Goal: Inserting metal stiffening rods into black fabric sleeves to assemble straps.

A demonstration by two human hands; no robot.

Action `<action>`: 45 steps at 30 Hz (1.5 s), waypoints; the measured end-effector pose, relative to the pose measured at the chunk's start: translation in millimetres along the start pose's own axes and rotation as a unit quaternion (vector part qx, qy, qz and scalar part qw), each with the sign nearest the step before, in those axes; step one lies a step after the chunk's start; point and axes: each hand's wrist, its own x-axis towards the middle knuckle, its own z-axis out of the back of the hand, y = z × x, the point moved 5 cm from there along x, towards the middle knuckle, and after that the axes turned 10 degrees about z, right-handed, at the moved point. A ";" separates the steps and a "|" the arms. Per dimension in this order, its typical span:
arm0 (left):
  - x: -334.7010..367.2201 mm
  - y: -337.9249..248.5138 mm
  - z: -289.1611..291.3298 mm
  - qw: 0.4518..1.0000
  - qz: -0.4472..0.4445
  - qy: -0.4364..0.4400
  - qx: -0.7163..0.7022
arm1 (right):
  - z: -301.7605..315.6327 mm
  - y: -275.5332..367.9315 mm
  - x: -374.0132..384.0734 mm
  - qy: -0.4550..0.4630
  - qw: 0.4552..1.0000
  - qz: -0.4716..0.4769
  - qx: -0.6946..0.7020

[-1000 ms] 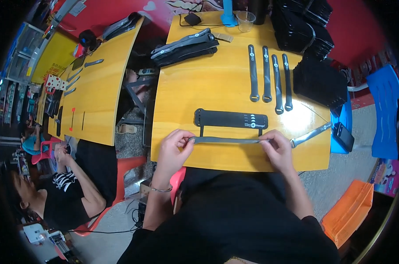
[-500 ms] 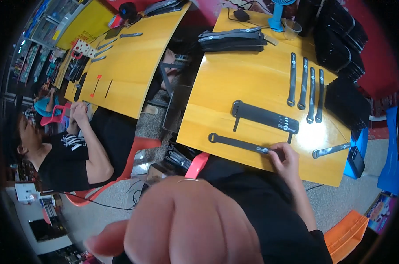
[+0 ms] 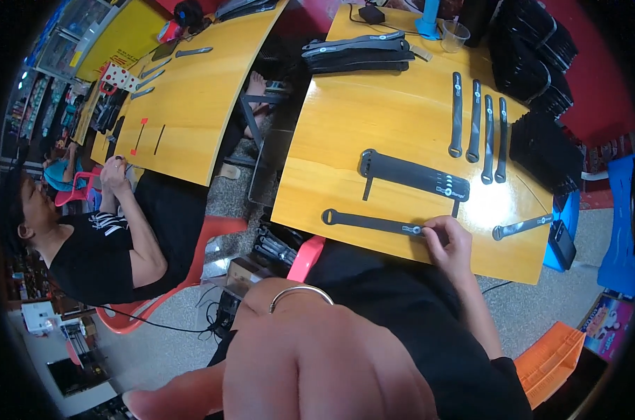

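Observation:
My right hand (image 3: pixel 449 245) rests at the near edge of the yellow table, thumb and forefinger pinched on the right end of a dark grey strap (image 3: pixel 370 222). The strap lies flat, its looped end to the left. Just beyond it is a wide dark panel (image 3: pixel 415 176) with pale printing and thin strips poking out beneath. My left hand (image 3: pixel 324 364) is raised very close to the camera, with a silver bangle on its wrist and the thumb out to the left. Its fingertips run out of the lower edge, so their hold is hidden.
Several narrow straps (image 3: pixel 473 122) lie side by side beyond the panel; one more strap (image 3: pixel 522 227) is at the right edge. Strap bundles (image 3: pixel 359 54) and black stacks (image 3: pixel 545 150) stand farther back. To the left, a seated person (image 3: pixel 100 238) is at another yellow table (image 3: pixel 191 91).
The view has shifted slightly, so the table sits a little higher and farther left. My left hand shows more of its wrist and bangle. My right hand keeps its pinch on the strap.

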 end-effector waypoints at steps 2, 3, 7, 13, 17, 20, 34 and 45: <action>2.0 -6.1 0.2 0.999 0.007 0.029 -0.013 | 1.9 3.1 0.8 -0.009 1.000 0.002 -0.010; 4.5 -9.3 0.6 0.999 0.010 0.045 -0.024 | 3.6 4.8 1.7 -0.015 1.000 0.003 -0.010; 8.2 9.8 6.5 0.997 -0.002 0.055 -0.048 | 1.2 -0.3 3.6 -0.015 1.000 0.018 -0.003; -15.3 -2.1 23.0 0.999 0.000 0.007 0.042 | 6.6 -9.6 -4.8 -0.037 0.999 -0.022 -0.005; -45.8 -19.4 38.8 0.977 0.002 -0.079 0.198 | 3.6 2.6 2.7 -0.037 0.999 -0.019 -0.015; -106.3 -13.9 99.6 0.757 0.120 -0.411 0.493 | 2.4 0.7 4.2 -0.028 1.000 0.000 -0.014; -189.7 -10.6 147.4 0.355 0.326 -0.346 0.805 | 5.2 1.7 5.3 -0.012 0.999 -0.025 -0.025; -208.5 -8.4 166.9 0.532 0.320 -0.517 0.590 | 7.4 -10.6 -1.7 -0.027 0.999 -0.046 0.003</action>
